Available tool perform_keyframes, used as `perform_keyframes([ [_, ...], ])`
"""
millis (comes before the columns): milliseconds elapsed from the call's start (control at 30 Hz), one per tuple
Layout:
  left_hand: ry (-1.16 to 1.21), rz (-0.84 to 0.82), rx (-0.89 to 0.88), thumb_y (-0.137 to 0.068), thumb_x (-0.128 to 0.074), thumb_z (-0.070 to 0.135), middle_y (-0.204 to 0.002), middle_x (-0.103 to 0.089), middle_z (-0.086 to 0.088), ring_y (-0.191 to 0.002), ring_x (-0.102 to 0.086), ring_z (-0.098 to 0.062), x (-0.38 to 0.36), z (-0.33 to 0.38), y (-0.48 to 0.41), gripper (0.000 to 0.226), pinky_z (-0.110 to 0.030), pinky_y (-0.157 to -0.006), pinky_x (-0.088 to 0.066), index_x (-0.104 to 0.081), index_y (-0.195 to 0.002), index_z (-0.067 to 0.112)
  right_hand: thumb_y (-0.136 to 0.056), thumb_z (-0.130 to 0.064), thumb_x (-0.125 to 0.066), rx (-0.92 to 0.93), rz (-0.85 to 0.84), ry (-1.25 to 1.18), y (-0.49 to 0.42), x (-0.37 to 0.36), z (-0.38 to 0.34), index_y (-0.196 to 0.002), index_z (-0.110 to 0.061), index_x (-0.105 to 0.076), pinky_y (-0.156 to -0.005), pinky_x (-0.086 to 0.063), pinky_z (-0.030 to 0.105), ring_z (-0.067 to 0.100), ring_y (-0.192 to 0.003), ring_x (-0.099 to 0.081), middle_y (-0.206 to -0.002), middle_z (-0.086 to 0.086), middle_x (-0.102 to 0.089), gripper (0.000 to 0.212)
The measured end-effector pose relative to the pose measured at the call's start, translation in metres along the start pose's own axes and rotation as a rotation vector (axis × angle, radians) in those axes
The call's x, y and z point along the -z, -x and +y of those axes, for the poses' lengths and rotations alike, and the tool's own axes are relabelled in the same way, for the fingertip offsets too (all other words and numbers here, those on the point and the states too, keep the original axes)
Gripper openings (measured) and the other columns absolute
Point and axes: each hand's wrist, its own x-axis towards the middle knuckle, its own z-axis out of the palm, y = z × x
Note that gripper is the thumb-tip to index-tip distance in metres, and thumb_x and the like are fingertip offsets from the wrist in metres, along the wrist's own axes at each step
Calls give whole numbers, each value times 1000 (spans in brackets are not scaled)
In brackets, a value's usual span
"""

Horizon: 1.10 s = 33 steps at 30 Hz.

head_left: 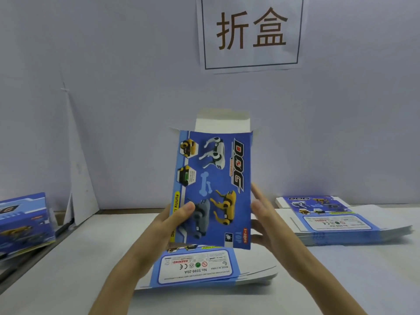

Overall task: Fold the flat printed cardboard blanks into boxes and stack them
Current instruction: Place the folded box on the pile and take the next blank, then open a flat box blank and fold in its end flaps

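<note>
A blue printed box [216, 178] with robot-dog pictures stands upright in the air, its white top flaps open. My left hand [175, 219] grips its lower left edge, thumb on the printed front. My right hand [263, 214] lies flat against its right side with straight fingers. Under the box a small pile of flat blanks [200, 267] lies on the white table. A larger pile of flat blanks [336, 219] rests at the right. Folded blue boxes [22, 221] are stacked at the far left.
A white wall rises right behind the table, with a paper sign [250, 32] taped on it. A folded white sheet [77, 178] leans in the left corner. A dark gap [34, 251] runs along the table's left edge.
</note>
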Motion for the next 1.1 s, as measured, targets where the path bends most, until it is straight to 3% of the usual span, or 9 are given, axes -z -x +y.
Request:
perform_keyframes([
  [67, 107, 123, 61, -54, -76, 48, -98, -74, -7, -83, -73, -22, 8, 2, -2, 50, -40, -65, -58, -73, -97, 22, -58, -87, -55, -98, -16, 40, -3, 1, 4, -122, -47, -42, -85, -56, 34, 15, -103, -66, -121, -10, -63, 77],
  [200, 292, 275, 24, -59, -76, 42, -96, -75, -3, -82, -72, -27, 25, 16, 5, 30, -40, -63, -59, -78, -85, 27, -93, -50, -43, -171, -51, 570, -6, 0, 29, -121, -35, -52, -96, -49, 29, 3, -107, -57, -129, -8, -59, 32],
  [367, 557, 588, -135, -90, -60, 31, -105, -68, -10, -75, -71, -25, 85, 72, 2, 11, -43, -66, -59, -63, -94, 21, -98, -43, -45, -217, -239, 994, -11, -8, 55, -140, -37, -37, -79, -43, 8, 5, -119, -45, -145, -11, -42, 43],
  [433, 687, 739, -346, -90, -64, 33, -128, -57, -9, -94, -65, -20, 110, 91, -2, 27, -38, -68, -56, -58, -113, 21, -97, -48, -46, -194, -305, 1128, -14, -10, 61, -142, -41, -30, -85, -39, 7, 4, -119, -43, -147, -13, -38, 49],
  [533, 721, 924, -598, -87, -66, 40, -154, -23, -6, -131, -41, -21, 136, 103, -1, 87, -35, -88, -52, -10, -151, 25, -91, -51, -54, -147, -457, 1174, -20, -11, 79, -148, -33, -25, -104, -32, 14, 8, -133, -36, -152, -10, -30, 67],
  [667, -32, 673, -455, -98, -52, 21, -109, -55, 2, -102, -57, -13, 97, 56, -17, 14, -23, -78, -47, -53, -111, 26, -86, -54, -55, -73, -594, 1293, -21, -11, 102, -148, -46, -18, -120, -9, 35, 7, -146, -11, -158, -19, -8, 73],
  [733, -533, 351, -310, -99, -50, 20, -112, -63, 1, -105, -58, -17, 67, 13, -21, 20, -18, -83, -44, -63, -114, 18, -89, -51, -52, -24, -573, 1304, -20, -10, 104, -147, -50, -19, -119, -11, 34, 3, -146, -10, -157, -24, -7, 67],
  [900, -1354, -351, 59, -90, -51, 55, -157, -22, 1, -142, -24, -20, 18, -85, -17, 69, -39, -112, -26, -30, -148, 25, -94, -46, -51, 70, -503, 1301, -21, -5, 102, -144, -43, -34, -112, -20, 17, -1, -143, -21, -156, -21, -20, 52],
  [1100, -1495, -373, -16, -101, -35, 45, -160, 10, 12, -147, 5, -10, 21, -113, -3, 64, -32, -118, -8, -1, -153, 29, -100, -44, -41, 73, -496, 1324, -8, 3, 101, -145, -42, -34, -115, -19, 21, 2, -143, -21, -156, -21, -21, 46],
])
